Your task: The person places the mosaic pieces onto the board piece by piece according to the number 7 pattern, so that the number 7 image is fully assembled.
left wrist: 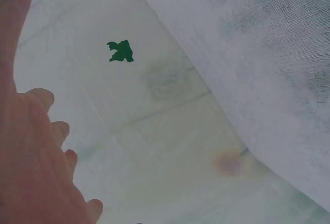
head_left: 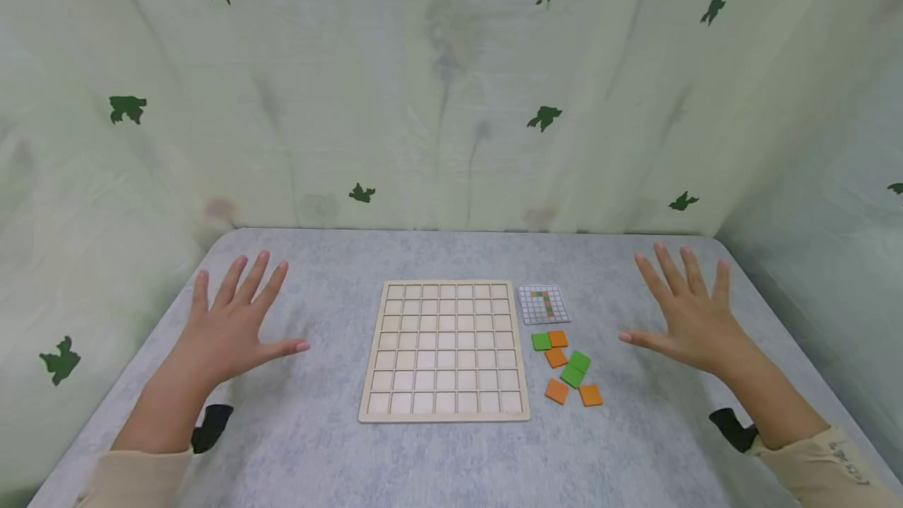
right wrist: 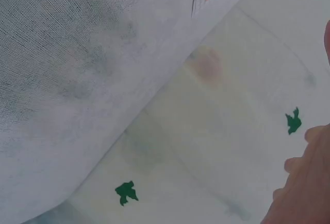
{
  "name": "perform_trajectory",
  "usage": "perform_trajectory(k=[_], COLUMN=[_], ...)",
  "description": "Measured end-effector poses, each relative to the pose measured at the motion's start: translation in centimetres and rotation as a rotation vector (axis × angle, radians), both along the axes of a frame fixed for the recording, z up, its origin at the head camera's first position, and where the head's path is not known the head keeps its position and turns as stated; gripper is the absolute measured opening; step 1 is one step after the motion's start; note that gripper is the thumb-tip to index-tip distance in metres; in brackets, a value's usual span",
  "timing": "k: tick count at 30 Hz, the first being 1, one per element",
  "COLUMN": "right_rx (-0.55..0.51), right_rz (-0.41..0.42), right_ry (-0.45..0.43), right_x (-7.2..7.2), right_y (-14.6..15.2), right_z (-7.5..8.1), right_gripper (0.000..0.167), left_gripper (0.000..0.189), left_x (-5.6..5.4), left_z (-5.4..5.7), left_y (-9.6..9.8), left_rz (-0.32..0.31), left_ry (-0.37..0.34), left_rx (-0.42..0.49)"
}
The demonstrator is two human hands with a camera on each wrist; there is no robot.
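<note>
My left hand (head_left: pixel 229 332) is held over the left part of the table with its fingers spread and nothing in it. On the other side, my right hand (head_left: pixel 694 320) hovers with straight, splayed fingers, also holding nothing. Between them lies a pale wooden grid board (head_left: pixel 447 416) with square cells. Right of the board are several small square tiles, among them a green tile (head_left: pixel 572 375) and an orange tile (head_left: pixel 590 395). Above the tiles sits a pattern card (head_left: pixel 543 304) showing a coloured hook shape on a grid. Both wrist views catch only part of each hand.
The grey table (head_left: pixel 303 453) has rounded far corners. A light curtain (head_left: pixel 395 100) with dark green bird and leaf prints hangs behind it and along both sides. Black wrist straps show at the left wrist (head_left: pixel 212 428) and the right wrist (head_left: pixel 734 429).
</note>
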State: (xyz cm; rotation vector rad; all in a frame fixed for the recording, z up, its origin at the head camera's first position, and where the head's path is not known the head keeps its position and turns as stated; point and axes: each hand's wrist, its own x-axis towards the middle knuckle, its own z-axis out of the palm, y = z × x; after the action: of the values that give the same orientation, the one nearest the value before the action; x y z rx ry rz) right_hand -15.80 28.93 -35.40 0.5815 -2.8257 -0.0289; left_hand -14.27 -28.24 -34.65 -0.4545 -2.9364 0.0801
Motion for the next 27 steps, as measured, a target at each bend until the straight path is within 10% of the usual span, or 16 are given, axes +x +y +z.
perform_trajectory(k=[12,27], right_rx=[-0.364,-0.631], right_rz=[0.224,0.23], right_ry=[-0.029,-0.381], right_x=[0.1,2.4], right_y=[-1.4,-5.1], right_z=[-1.1,-5.8], right_gripper=[0.106,0.087], left_gripper=[0.112,0.112], left_x=[-0.2,0.6], left_z=[-3.2,-7.5], left_y=[1.6,6.9], left_rz=[-0.177,-0.176], left_ry=[0.09,-0.245], left_rx=[0.297,0.741])
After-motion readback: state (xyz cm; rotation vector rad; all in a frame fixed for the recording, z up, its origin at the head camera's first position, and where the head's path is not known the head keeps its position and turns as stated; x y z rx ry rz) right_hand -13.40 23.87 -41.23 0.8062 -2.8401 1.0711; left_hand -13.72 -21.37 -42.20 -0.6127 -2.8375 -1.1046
